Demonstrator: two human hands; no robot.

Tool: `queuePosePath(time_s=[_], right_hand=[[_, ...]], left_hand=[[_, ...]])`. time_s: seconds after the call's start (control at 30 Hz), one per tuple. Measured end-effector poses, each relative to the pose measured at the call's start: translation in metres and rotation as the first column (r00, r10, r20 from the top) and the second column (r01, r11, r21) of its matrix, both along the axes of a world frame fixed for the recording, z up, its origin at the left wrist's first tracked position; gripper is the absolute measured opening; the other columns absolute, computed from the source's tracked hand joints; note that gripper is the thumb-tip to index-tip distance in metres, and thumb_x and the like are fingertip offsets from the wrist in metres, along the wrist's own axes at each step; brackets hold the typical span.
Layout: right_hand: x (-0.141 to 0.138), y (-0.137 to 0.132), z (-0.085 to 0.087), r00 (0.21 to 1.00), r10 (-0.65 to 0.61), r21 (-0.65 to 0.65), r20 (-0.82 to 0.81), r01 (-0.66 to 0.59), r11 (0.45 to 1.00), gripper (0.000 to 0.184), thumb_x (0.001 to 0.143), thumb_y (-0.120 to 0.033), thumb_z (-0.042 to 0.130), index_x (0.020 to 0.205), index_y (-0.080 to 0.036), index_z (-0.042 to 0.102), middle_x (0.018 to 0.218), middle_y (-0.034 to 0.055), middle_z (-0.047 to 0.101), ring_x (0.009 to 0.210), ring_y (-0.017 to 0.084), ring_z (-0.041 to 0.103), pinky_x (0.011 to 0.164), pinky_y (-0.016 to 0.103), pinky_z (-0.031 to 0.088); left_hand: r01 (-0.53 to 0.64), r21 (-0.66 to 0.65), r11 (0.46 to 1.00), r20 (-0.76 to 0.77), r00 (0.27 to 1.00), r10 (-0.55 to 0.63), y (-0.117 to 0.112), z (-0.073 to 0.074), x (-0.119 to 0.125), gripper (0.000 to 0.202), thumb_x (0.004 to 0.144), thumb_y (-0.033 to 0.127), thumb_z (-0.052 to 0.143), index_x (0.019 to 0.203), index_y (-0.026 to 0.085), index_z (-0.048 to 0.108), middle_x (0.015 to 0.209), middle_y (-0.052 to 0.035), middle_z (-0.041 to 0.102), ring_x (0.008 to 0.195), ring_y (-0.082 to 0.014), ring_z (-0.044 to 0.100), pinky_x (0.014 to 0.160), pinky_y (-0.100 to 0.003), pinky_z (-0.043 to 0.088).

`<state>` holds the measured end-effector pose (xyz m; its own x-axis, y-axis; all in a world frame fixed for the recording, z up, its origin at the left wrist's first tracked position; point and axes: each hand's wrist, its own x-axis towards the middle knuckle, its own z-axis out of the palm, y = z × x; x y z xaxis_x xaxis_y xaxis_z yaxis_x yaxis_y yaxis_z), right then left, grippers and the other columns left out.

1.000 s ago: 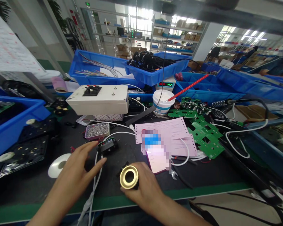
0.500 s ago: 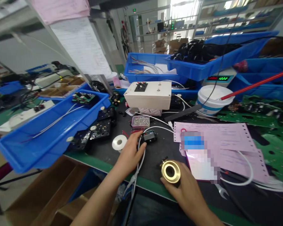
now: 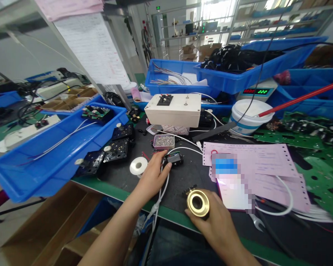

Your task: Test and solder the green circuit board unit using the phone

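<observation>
While the right hand [image 3: 211,218] is gripping the round brass-rimmed black fitting [image 3: 198,203] on the counter [image 3: 183,181], the left hand [image 3: 152,173] is closing loosely on the small black module [image 3: 174,159]. Pinching its body, not the white cable [image 3: 161,192], is looking wiser.

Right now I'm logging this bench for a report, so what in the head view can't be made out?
- Pink papers: a blurred patch covers the middle.
- Brass ring part: its rear is hidden in the right hand.
- Small black module: partly covered by the left hand; details too small.
- Posted sheet: text too small.
</observation>
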<state>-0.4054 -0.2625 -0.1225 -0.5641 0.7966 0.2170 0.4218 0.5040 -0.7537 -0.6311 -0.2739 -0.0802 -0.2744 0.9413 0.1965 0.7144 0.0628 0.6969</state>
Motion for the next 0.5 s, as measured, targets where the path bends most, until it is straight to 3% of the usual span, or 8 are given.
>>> queuePosePath(time_s=[0.2, 0.5], right_hand=[[-0.0004, 0.0011, -0.0017, 1.000, 0.001, -0.002, 0.001, -0.001, 1.000, 0.033, 0.079, -0.029, 0.066, 0.109, -0.024, 0.053, 0.103, 0.0037, 0.064, 0.095, 0.021, 0.061, 0.082, 0.037, 0.052], [-0.0018, 0.0020, -0.0042, 1.000, 0.004, 0.015, 0.000, -0.004, 1.000, 0.036, 0.077, -0.026, 0.067, 0.110, -0.025, 0.052, 0.102, 0.0034, 0.064, 0.093, 0.021, 0.061, 0.080, 0.037, 0.053]], left_hand=[[0.005, -0.027, 1.000, -0.015, 1.000, -0.005, 0.0016, -0.0030, -0.0001, 0.044, 0.091, 0.034, 0.048, 0.130, 0.017, 0.040, 0.128, -0.0126, 0.046, 0.121, -0.0279, 0.045, 0.106, -0.048, 0.036], [-0.031, -0.056, 0.998, 0.023, 0.999, 0.032, 0.0029, -0.0064, -0.0020, 0.049, 0.088, 0.038, 0.048, 0.131, 0.015, 0.039, 0.128, -0.0140, 0.046, 0.117, -0.0281, 0.048, 0.098, -0.046, 0.044]])
